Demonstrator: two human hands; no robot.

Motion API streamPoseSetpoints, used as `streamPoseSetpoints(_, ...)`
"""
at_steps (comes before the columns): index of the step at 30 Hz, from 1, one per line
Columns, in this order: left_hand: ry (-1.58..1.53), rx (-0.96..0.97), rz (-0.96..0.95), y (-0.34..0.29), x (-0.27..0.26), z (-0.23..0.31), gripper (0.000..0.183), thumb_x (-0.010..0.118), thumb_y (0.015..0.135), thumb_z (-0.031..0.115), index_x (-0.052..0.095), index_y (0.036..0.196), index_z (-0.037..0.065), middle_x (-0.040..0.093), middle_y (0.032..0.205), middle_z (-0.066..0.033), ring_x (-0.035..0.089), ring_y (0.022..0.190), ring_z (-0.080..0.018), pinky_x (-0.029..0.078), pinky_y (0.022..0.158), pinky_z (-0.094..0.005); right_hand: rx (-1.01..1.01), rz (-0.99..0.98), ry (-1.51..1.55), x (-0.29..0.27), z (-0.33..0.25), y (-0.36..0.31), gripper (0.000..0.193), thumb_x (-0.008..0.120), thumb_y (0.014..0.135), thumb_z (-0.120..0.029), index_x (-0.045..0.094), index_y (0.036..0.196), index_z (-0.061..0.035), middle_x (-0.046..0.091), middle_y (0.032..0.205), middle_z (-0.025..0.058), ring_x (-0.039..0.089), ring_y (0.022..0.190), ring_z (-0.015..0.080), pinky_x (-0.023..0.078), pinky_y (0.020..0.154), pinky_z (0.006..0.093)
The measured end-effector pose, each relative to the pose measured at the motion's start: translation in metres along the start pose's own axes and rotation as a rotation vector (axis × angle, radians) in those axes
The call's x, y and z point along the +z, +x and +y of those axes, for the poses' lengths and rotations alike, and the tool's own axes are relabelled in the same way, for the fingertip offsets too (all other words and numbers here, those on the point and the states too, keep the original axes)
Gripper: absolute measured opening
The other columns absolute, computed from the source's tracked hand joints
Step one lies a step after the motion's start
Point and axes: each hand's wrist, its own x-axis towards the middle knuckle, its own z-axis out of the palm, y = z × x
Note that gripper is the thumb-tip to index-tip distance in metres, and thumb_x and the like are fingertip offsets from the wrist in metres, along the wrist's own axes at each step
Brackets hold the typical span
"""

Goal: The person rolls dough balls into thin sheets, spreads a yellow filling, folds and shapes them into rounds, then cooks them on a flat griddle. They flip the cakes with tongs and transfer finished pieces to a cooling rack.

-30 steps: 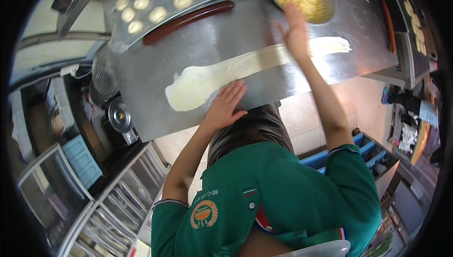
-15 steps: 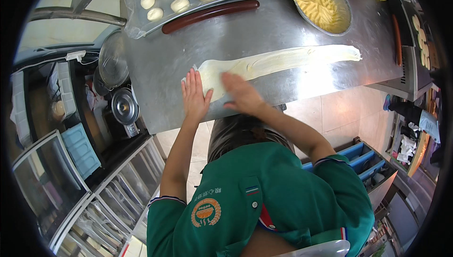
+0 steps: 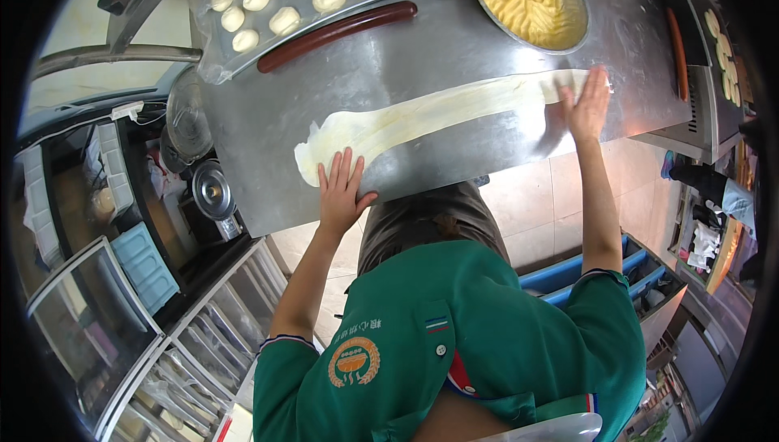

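A long, thin strip of dough (image 3: 430, 111) lies flat across the steel table, wider and ragged at its left end. My left hand (image 3: 342, 192) rests at the near edge of that wide end, fingers spread and fingertips on the dough. At the narrow right end, my right hand (image 3: 587, 105) lies with its fingers stretched over the dough and the thumb apart. Neither hand grips anything. Beyond the strip lies a dark red-brown rolling pin (image 3: 337, 34), touched by no hand.
Behind the rolling pin, a plastic-covered tray (image 3: 235, 64) holds several round dough balls. A metal bowl (image 3: 586, 26) of yellow filling stands at the far right. A second reddish stick (image 3: 678, 54) lies near the table's right end. The steel table's (image 3: 268, 198) near edge runs before my body.
My right hand has swept from the wide left end to the narrow right end of the dough. My left hand has shifted slightly nearer to me, uncovering the ragged left edge.
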Motion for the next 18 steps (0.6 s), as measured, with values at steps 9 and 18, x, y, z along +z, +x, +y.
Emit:
streamPoseSetpoints(9, -0.033, -0.027, 0.033, -0.016, 0.007, 0.037, 0.074, 0.073, 0.088, 0.021, 0.040, 0.153, 0.009, 0.030, 0.162, -0.0189, 0.030, 0.148, -0.0408, 0.016, 0.120, -0.0625, -0.352, -0.305, 0.492, -0.003, -0.032, -0.051, 0.087, 0.067, 0.093, -0.042, 0.027, 0.156, 0.0036, 0.026, 0.163, 0.0225, 0.025, 0.152, 0.0370, 0.019, 0.124, 0.0490)
streamPoseSetpoints(18, 0.018, -0.051, 0.103, -0.049, 0.004, 0.082, 0.037, 0.069, 0.090, 0.010, 0.063, 0.126, 0.004, 0.059, 0.139, -0.0134, 0.053, 0.131, -0.0342, 0.037, 0.111, -0.0555, 0.247, -0.066, 0.263, 0.039, 0.124, 0.013, 0.055, 0.066, 0.095, -0.029, 0.056, 0.135, 0.0077, 0.047, 0.147, 0.0289, 0.044, 0.136, 0.0445, 0.034, 0.115, 0.0487)
